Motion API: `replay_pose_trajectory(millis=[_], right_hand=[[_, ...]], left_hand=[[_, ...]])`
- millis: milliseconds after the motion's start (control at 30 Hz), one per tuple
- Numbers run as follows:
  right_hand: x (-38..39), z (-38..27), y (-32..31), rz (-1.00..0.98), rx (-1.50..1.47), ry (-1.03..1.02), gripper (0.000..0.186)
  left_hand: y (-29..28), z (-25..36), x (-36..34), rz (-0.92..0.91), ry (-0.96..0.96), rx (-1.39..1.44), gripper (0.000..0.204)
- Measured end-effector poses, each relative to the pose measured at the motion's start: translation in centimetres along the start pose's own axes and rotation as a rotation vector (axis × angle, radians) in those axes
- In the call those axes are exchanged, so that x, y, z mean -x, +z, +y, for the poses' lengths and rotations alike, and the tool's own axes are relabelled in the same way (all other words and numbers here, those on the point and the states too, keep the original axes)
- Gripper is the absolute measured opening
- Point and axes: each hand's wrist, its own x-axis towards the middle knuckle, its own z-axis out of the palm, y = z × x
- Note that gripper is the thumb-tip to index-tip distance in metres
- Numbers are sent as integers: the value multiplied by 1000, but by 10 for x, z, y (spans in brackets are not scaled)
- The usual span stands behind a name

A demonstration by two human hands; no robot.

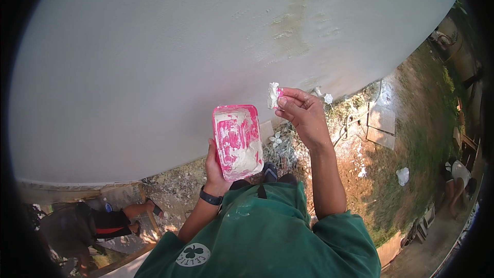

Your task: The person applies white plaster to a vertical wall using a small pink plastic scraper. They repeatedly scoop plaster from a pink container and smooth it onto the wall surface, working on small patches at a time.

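My left hand [215, 169] is closed on the side of a pink rectangular plastic tub [215, 141], tilted so its inside shows. White putty [248, 160] is smeared over its bottom and gathered at the near right corner. To the right of the tub and a little higher, my right hand [302, 113] pinches a small pink putty scraper [280, 94]. A thick lump of white putty coats the scraper's left side, and my fingers hide part of it. Scraper and tub are apart. A pale wall [154, 72] rises in front of both hands, with a rough, yellowish patch [290, 31] on it.
Rubble and plants [285, 149] lie along the wall's foot. Flat boards [381, 123] and a white scrap [402, 176] are on the ground at right. One person [110, 224] is at lower left beside wooden framing; another person [458, 177] is at far right.
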Motion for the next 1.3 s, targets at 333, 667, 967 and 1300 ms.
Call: replay_pose_trajectory(millis=[333,667,967,1300], right_hand=[[-73,-48,20,446,67,-625,26],[-88,-46,52,837,538,-953,18],[-97,-17,88,1017,808,-1112,17],[-66,-18,93,893,452,-837,20]], left_hand=[[-25,16,-1,75,-48,-40,59],[-54,52,1,104,-137,-61,58],[-75,88,-4,73,-167,-108,57],[-78,103,-8,5,-224,-140,60]])
